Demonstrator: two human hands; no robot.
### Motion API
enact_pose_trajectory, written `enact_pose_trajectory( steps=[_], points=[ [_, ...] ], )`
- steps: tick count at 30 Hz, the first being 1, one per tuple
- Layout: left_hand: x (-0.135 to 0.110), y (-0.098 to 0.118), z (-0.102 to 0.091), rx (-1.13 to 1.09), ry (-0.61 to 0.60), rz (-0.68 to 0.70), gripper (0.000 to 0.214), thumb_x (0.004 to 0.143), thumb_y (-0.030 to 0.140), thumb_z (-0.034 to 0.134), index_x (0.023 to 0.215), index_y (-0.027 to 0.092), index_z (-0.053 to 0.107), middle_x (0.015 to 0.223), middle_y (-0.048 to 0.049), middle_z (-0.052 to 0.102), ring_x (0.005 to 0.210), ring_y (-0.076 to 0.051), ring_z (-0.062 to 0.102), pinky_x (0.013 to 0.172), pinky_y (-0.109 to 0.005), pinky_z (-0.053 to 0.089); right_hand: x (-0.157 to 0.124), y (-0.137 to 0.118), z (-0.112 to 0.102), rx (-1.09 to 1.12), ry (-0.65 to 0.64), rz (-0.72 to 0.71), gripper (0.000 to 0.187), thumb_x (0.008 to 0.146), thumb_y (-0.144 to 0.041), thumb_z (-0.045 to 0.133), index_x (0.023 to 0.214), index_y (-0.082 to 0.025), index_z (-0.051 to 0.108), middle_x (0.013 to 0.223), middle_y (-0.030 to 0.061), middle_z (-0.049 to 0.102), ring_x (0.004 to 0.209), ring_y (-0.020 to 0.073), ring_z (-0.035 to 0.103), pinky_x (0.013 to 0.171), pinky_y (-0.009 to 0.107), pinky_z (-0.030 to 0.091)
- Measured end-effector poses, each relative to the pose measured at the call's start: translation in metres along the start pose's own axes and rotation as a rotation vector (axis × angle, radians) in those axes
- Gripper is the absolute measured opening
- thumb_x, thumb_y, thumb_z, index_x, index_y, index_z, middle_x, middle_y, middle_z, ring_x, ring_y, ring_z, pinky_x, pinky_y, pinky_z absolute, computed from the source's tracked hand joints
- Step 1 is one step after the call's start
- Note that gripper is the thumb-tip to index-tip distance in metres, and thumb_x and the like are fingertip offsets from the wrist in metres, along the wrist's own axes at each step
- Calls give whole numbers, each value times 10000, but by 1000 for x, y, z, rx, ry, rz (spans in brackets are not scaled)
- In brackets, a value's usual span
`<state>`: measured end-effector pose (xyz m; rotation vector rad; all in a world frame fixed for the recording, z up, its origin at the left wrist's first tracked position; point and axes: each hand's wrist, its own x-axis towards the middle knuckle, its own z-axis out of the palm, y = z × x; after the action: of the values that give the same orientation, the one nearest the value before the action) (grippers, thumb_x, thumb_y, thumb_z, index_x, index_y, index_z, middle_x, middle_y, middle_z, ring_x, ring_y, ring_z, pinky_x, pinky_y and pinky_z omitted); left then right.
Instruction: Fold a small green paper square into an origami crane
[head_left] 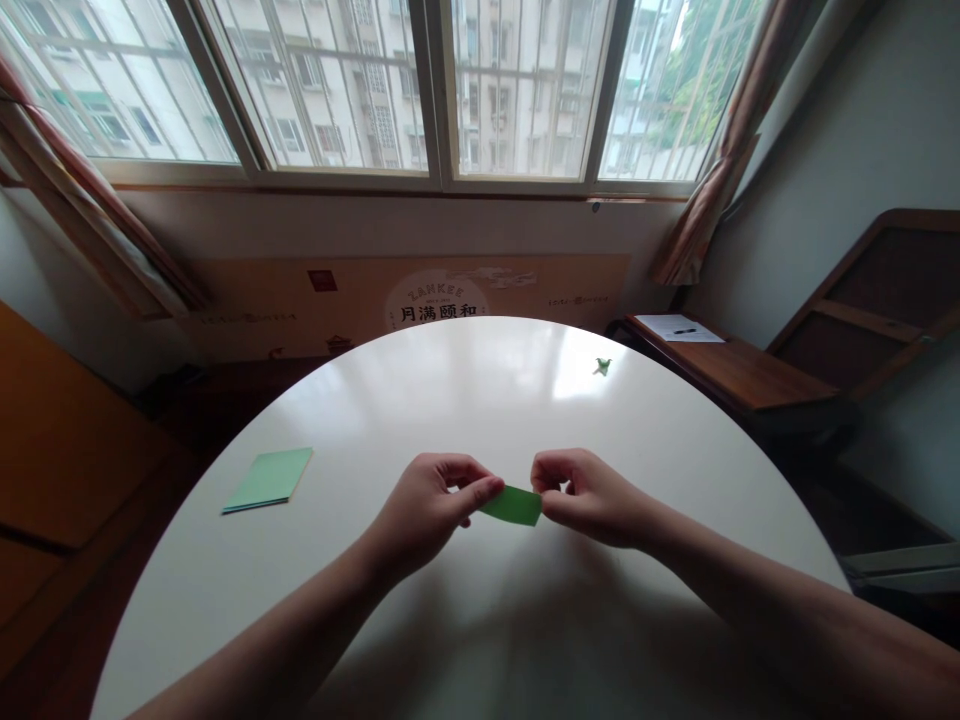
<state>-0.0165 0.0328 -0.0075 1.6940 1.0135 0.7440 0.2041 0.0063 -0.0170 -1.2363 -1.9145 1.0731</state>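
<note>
A small green piece of paper [513, 505], roughly rectangular, is held up between my two hands above the round white table [405, 400]. My left hand [435, 500] pinches its left end between thumb and fingers. At the paper's right end, the thumb and curled fingers of my right hand [589, 495] are closed on its edge. To the left on the table lies a stack of light green square paper [270, 478]. Near the far right edge sits a small folded green paper figure [602, 366].
Beyond the table on the right, a wooden chair [795, 385] bears a white sheet [679, 328] with a pen [685, 331] on it. An orange-brown cabinet [67, 440] stands at left. Behind are a printed panel [510, 290], windows [517, 90] and curtains [697, 220].
</note>
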Motion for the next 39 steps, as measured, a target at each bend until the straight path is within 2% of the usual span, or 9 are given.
enact_pose_trajectory(
  steps=[3,7,11,15,20,24,28,34,39],
  points=[
    [2,0,-4,-101,62,-34,246,768,384,751,713,144,760,594,-22,643,518,-120,534,479,-213,445,2,4,-7,13,13,9,82,717,-136,576,647,-175,557,636,-23,535,612,131,447,534,245,318],
    [5,0,-9,-299,243,-78,285,700,420,814,701,142,751,629,-28,635,564,-119,530,472,-196,443,6,10,-17,65,75,17,70,760,-148,549,697,-170,571,661,-9,559,602,125,456,540,244,342],
    [6,-1,-4,-481,314,-104,313,639,433,860,697,149,742,638,-17,600,610,-124,523,458,-176,422,6,8,-11,189,45,8,190,854,-307,626,974,-166,669,782,16,620,646,135,515,551,242,382],
    [4,-2,9,-520,288,-96,323,649,450,852,709,152,743,658,-26,610,637,-137,536,475,-187,430,1,2,8,298,11,-33,241,811,-353,744,944,-154,711,783,19,620,674,136,514,594,251,400],
    [3,-2,14,-432,206,-93,317,706,447,807,767,140,757,714,-52,636,692,-159,558,520,-211,451,-1,-3,18,477,206,19,275,818,-408,750,825,-142,682,648,-19,552,547,95,429,496,227,319],
    [0,-2,14,-221,-27,-115,275,739,402,773,763,129,759,678,-37,626,634,-144,539,527,-223,449,0,-4,14,620,319,45,292,794,-422,770,778,-155,651,615,-32,548,485,76,379,441,212,259],
    [-1,-3,16,-31,-206,-60,268,800,387,715,740,127,737,656,-24,623,601,-135,533,541,-228,456,-1,-5,11,638,291,54,274,758,-397,806,781,-153,683,607,-33,561,485,74,392,443,209,272],
    [-3,1,11,-93,-50,25,264,827,396,696,816,134,731,722,-41,656,628,-147,568,502,-217,494,-5,-5,12,514,135,52,205,753,-328,820,764,-141,736,650,5,639,593,119,531,538,231,393],
    [-8,9,12,-121,33,28,251,815,371,710,764,127,740,672,-47,672,584,-136,561,489,-217,487,-9,-8,14,474,94,30,210,767,-346,814,812,-147,764,707,34,685,646,149,575,577,251,429]
  ],
)
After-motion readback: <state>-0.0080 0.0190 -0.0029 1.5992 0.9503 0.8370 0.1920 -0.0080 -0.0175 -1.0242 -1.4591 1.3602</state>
